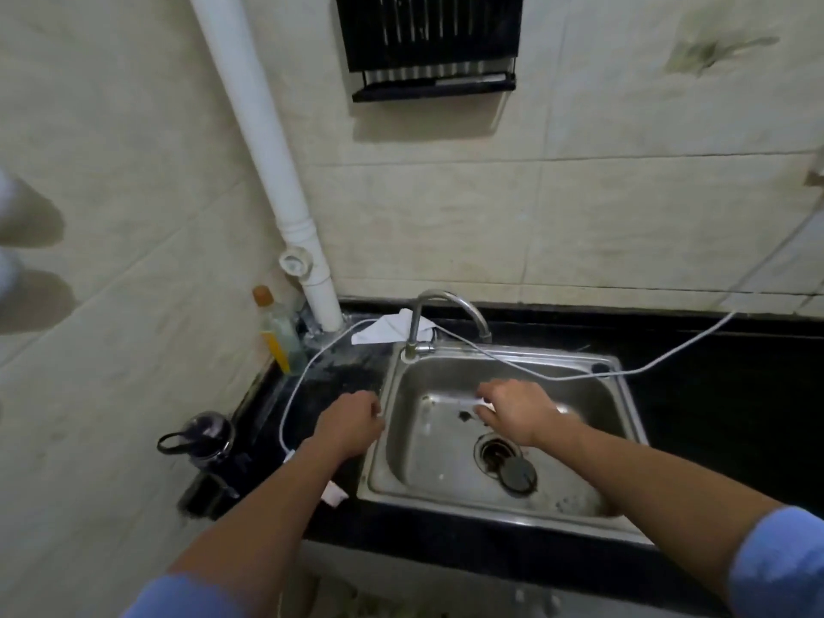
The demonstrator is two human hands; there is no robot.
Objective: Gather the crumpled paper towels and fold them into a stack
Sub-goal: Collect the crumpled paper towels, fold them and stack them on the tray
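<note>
My right hand [517, 410] reaches into the steel sink [624, 394] and its fingers pinch a white paper towel [485, 407] above the basin floor. My left hand [352, 423] hovers at the sink's left rim with its fingers curled; only a sliver of white paper [378, 411] shows at its fingertips. Another crumpled white paper towel [385, 330] lies on the black counter behind the faucet. A small white piece of paper [333, 492] lies on the counter by the sink's front left corner, partly under my left forearm.
A curved faucet [446, 314] stands at the sink's back rim. A white cable [669, 359] runs across the counter and sink. A bottle [278, 332] and a white pipe [285, 194] stand at back left. A dark jug [205, 437] sits at left. The drain [508, 461] has a loose stopper.
</note>
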